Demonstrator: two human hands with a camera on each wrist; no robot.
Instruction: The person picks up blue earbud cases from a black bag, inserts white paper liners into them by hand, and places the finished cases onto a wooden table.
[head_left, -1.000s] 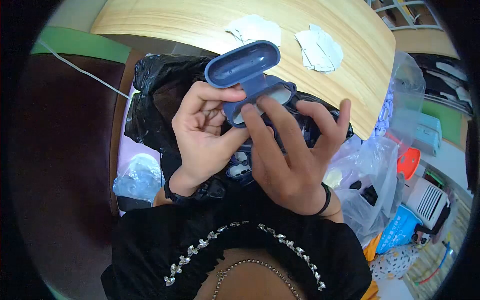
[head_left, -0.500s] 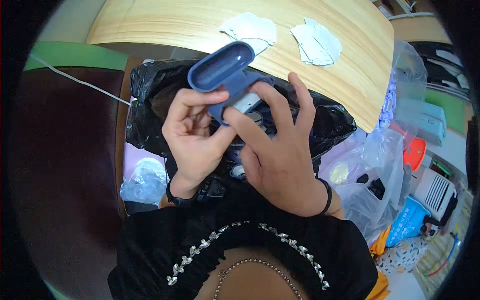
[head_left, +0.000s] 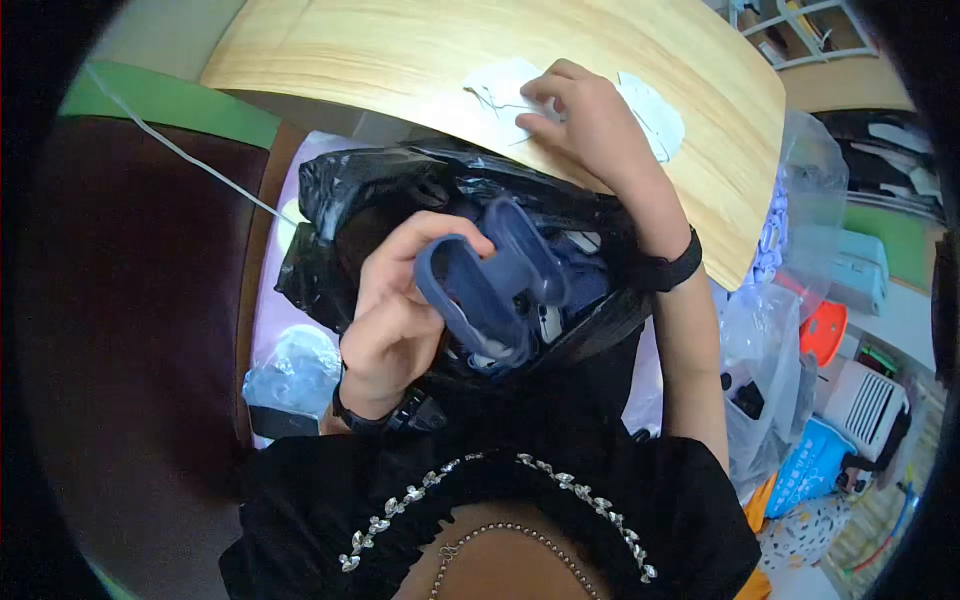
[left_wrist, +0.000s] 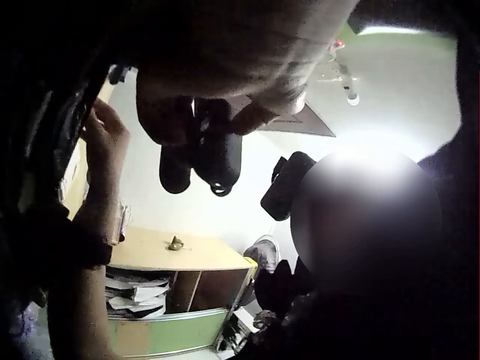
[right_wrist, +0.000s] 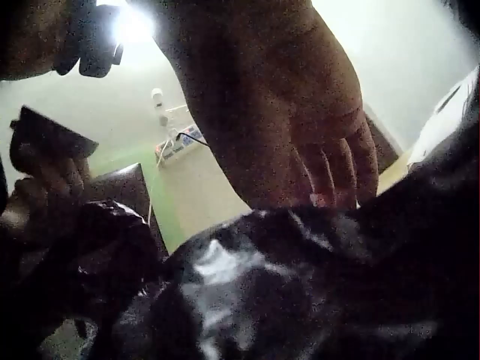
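The left hand (head_left: 392, 305) holds an open dark blue case (head_left: 478, 300) between thumb and fingers, above a black plastic bag (head_left: 350, 180) with more blue cases inside. In the left wrist view the case (left_wrist: 216, 146) shows as a dark shape under the left hand (left_wrist: 225, 67). The right hand (head_left: 597, 125) is over the table, its bent fingers at the left stack of white cards (head_left: 497, 90); whether it pinches one cannot be told. A second white stack (head_left: 655, 115) lies beside it, partly behind the hand. The right wrist view shows the right hand (right_wrist: 277, 112) above black plastic.
The wooden table (head_left: 380, 50) spans the top. Clear plastic bags (head_left: 760, 330) stand at the right, near a red object (head_left: 823, 330) and a white appliance (head_left: 862, 405). A brown surface (head_left: 150, 320) fills the left; a clear bag (head_left: 295, 370) lies beside it.
The right hand has left the case and moved up to the cards on the table. The left hand has turned the case, which now hangs lower, over the bag.
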